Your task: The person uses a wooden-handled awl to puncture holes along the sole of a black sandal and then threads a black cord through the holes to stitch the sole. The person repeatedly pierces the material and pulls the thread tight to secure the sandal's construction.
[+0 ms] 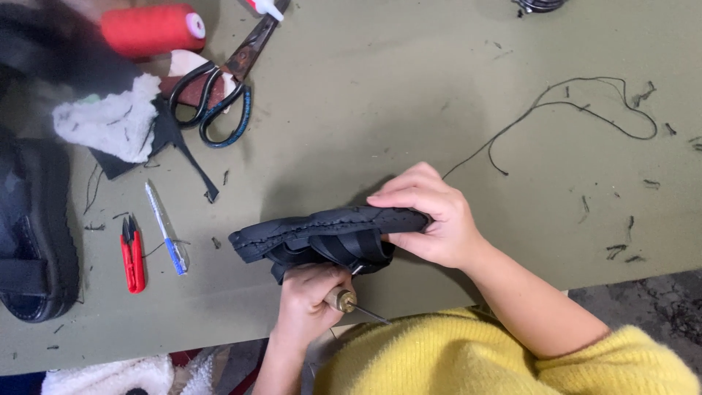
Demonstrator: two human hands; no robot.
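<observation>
A black sandal (322, 232) with straps is held on its side above the olive-green table (439, 88), sole edge up. My right hand (431, 219) grips its heel end, fingers curled over the sole. Beneath the straps, my left hand (311, 300) is closed around a wooden-handled awl (349, 302) whose metal point sticks out toward my yellow sleeve. A long black thread (570, 102) trails across the table from behind my right hand.
Black-handled scissors (219, 88), a red thread spool (150, 28) and white fleece (110, 121) lie at the upper left. Red thread snips (132, 256) and a blue pen (165, 227) rest left of the sandal. Another black sandal (33, 234) sits at the left edge.
</observation>
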